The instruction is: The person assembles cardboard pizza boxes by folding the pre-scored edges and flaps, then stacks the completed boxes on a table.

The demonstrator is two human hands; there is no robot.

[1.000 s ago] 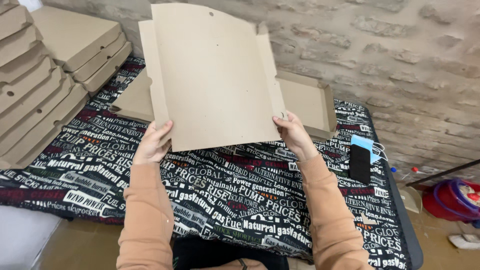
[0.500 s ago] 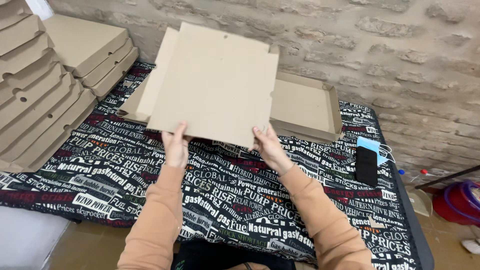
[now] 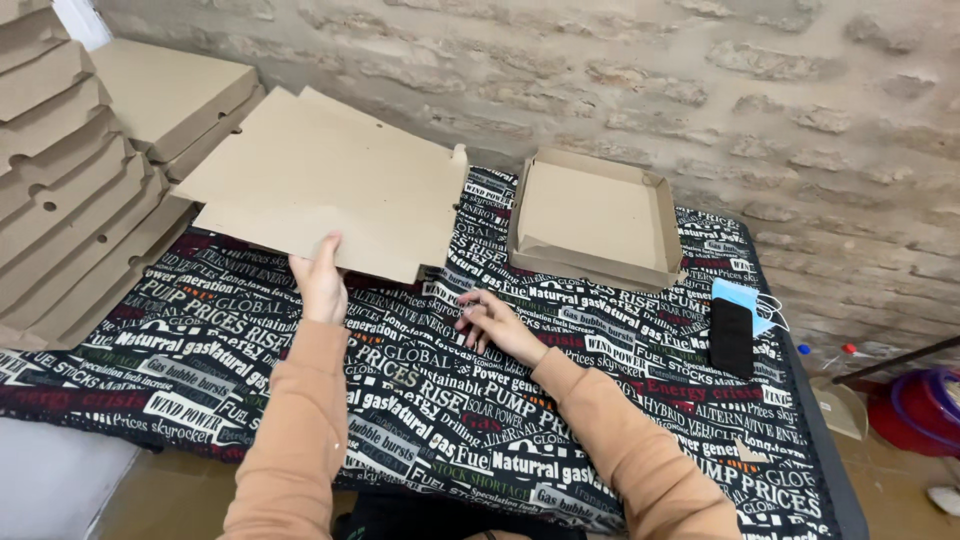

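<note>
My left hand (image 3: 320, 282) grips the near edge of a flat, unfolded cardboard box blank (image 3: 330, 180), holding it low over the left part of the table. My right hand (image 3: 495, 325) rests empty on the printed black-and-white tablecloth (image 3: 430, 420), fingers loosely spread, just right of the blank. A folded, open cardboard box tray (image 3: 597, 215) sits on the table beyond my right hand.
Stacks of folded cardboard boxes (image 3: 60, 170) fill the left side and back left corner. A black phone (image 3: 731, 336) lies on a blue face mask (image 3: 745, 300) at the table's right edge. A stone wall (image 3: 700, 90) stands behind. Buckets (image 3: 915, 410) sit on the floor right.
The cardboard blank has swung from upright in front of me down and to the left. My right hand has let go of it and dropped to the tablecloth; the left still holds it.
</note>
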